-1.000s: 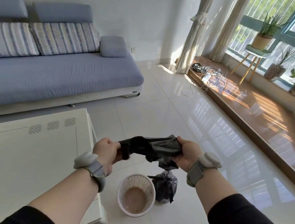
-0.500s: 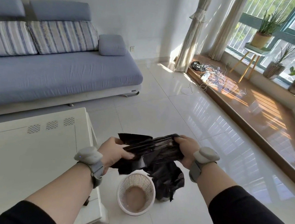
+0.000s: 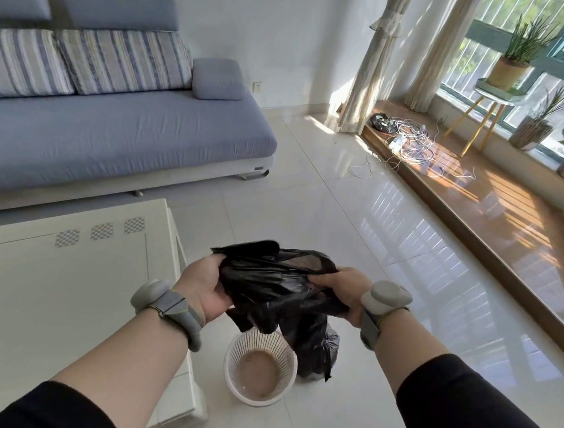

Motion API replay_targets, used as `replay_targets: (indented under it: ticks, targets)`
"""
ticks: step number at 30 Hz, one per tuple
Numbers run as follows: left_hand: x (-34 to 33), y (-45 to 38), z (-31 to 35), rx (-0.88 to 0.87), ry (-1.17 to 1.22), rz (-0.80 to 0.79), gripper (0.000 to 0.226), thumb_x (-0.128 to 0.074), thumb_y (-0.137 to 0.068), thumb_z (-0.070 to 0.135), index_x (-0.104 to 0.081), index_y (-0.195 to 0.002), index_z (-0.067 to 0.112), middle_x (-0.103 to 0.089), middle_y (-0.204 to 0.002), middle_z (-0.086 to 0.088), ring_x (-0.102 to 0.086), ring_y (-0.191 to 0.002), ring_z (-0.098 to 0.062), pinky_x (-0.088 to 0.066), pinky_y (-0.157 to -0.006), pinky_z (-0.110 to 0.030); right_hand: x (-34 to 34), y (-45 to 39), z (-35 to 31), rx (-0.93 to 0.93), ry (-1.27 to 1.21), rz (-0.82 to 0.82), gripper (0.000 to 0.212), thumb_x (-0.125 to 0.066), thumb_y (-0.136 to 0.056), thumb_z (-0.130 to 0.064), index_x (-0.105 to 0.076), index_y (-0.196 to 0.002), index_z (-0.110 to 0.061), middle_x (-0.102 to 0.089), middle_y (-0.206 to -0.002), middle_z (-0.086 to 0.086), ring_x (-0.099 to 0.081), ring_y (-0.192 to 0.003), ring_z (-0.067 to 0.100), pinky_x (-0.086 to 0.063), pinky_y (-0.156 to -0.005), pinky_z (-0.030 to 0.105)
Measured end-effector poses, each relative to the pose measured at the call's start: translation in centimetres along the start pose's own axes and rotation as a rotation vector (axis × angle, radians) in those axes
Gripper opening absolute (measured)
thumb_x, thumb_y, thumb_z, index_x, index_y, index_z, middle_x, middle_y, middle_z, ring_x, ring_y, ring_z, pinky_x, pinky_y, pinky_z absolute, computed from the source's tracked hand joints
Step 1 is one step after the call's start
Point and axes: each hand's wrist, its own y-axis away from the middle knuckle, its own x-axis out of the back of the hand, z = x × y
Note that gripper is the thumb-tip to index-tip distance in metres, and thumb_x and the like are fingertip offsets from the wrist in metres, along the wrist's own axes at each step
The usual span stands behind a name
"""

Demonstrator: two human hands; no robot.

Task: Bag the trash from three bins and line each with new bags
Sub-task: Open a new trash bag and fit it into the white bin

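Glossy crinkled black plastic bag; white plastic lattice bin; shiny polished floor tiles

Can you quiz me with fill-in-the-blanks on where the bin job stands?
Both hands, left hand and right hand, hold a ____ plastic bag.
The white bin below has ____ liner.
A tied full bag sits on the ____ beside the bin.
Missing: black; no; floor
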Motion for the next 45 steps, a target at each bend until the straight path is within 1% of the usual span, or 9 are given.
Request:
replay_targets:
  ticks: [3,7,13,17,22,25,36,39,45]
  targets:
    - [0.0,0.7,-0.1,0.008,-0.082,-0.069,0.023,-0.052,-0.094,0.022,-0.067,-0.083,0.007,-0.071,-0.077,-0.012,-0.066,-0.075,-0.028,-0.054,-0.075,-0.038,0.3,-0.9,0.4,-0.041,-0.047,0.029,0.004,-0.061,-0.087,-0.006,-0.065,-0.088,-0.008,-0.068,-0.072,0.010,-0.064,-0.061,0.022,-0.060,-0.071,0.042]
    - [0.6,1.4,-0.7,-0.005,-0.538,-0.175,0.028,-0.073,-0.077,0.009,-0.070,-0.105,0.004,-0.073,-0.100,-0.019,-0.069,-0.088,-0.034,-0.056,-0.081,-0.043,0.0,-1.4,0.3,-0.122,-0.285,0.001,0.021,-0.038,-0.099,-0.006,-0.058,-0.094,-0.004,-0.066,-0.075,0.012,-0.064,-0.066,0.024,-0.058,-0.050,0.038]
    - [1.6,-0.7,-1.7,-0.243,-0.808,0.214,0.001,-0.068,-0.083,0.014,-0.070,-0.083,0.014,-0.071,-0.089,-0.016,-0.068,-0.081,-0.033,-0.055,-0.067,-0.038,-0.5,-2.1,0.3,-0.124,-0.342,-0.013,0.026,-0.034,-0.100,-0.009,-0.059,-0.096,-0.002,-0.068,-0.069,0.013,-0.067,-0.054,0.025,-0.056,-0.050,0.036]
    - [2.0,-1.1,-1.0,-0.137,-0.454,0.245,0.014,-0.050,-0.094,0.009,-0.064,-0.093,0.014,-0.067,-0.095,-0.014,-0.063,-0.082,-0.032,-0.057,-0.063,-0.043,-0.2,-1.5,0.2,-0.101,-0.186,-0.063,0.015,-0.062,-0.083,-0.019,-0.063,-0.088,-0.005,-0.064,-0.080,0.014,-0.059,-0.072,0.029,-0.041,-0.072,0.039]
    - [0.8,-0.5,-0.4,-0.003,-0.005,0.118,0.022,-0.039,-0.099,0.005,-0.059,-0.091,0.007,-0.064,-0.088,-0.015,-0.060,-0.079,-0.030,-0.052,-0.067,-0.045,0.5,-0.9,0.7,-0.025,0.096,-0.140,0.029,-0.076,-0.069,0.002,-0.071,-0.097,0.002,-0.071,-0.084,0.017,-0.068,-0.071,0.030,-0.059,-0.073,0.042]
    - [0.8,-0.6,-0.2,0.022,-0.007,0.114,0.021,-0.043,-0.096,0.011,-0.063,-0.089,0.009,-0.069,-0.078,-0.013,-0.063,-0.073,-0.029,-0.054,-0.057,-0.036,0.2,-1.5,1.1,0.016,-0.029,-0.041,0.007,-0.065,-0.083,0.003,-0.068,-0.089,0.000,-0.066,-0.063,0.010,-0.062,-0.046,0.019,-0.057,-0.049,0.029]
    - [2.1,-0.3,-1.3,0.035,-0.545,0.039,0.034,-0.077,-0.075,0.018,-0.069,-0.105,0.003,-0.072,-0.096,-0.019,-0.067,-0.079,-0.030,-0.054,-0.065,-0.033,0.0,-2.6,0.4,-0.172,-0.427,-0.037,0.037,-0.029,-0.103,-0.016,-0.058,-0.083,-0.005,-0.067,-0.058,0.010,-0.065,-0.046,0.020,-0.056,-0.044,0.031]
    - [1.9,-0.5,-0.9,-0.007,-0.335,0.108,0.008,-0.059,-0.092,0.013,-0.063,-0.097,0.008,-0.066,-0.090,-0.011,-0.062,-0.079,-0.024,-0.052,-0.064,-0.038,0.0,-2.3,0.8,-0.165,-0.394,-0.085,0.025,-0.045,-0.097,-0.018,-0.063,-0.084,-0.007,-0.069,-0.068,0.010,-0.066,-0.053,0.022,-0.058,-0.054,0.032]
    - [2.2,-0.6,0.0,0.006,0.072,0.010,0.022,-0.037,-0.100,0.011,-0.058,-0.095,0.008,-0.063,-0.095,-0.015,-0.059,-0.086,-0.028,-0.050,-0.080,-0.043,-0.2,-1.2,1.7,-0.118,-0.089,-0.134,0.024,-0.067,-0.078,0.004,-0.066,-0.102,0.004,-0.071,-0.085,0.020,-0.069,-0.064,0.029,-0.059,-0.062,0.040]
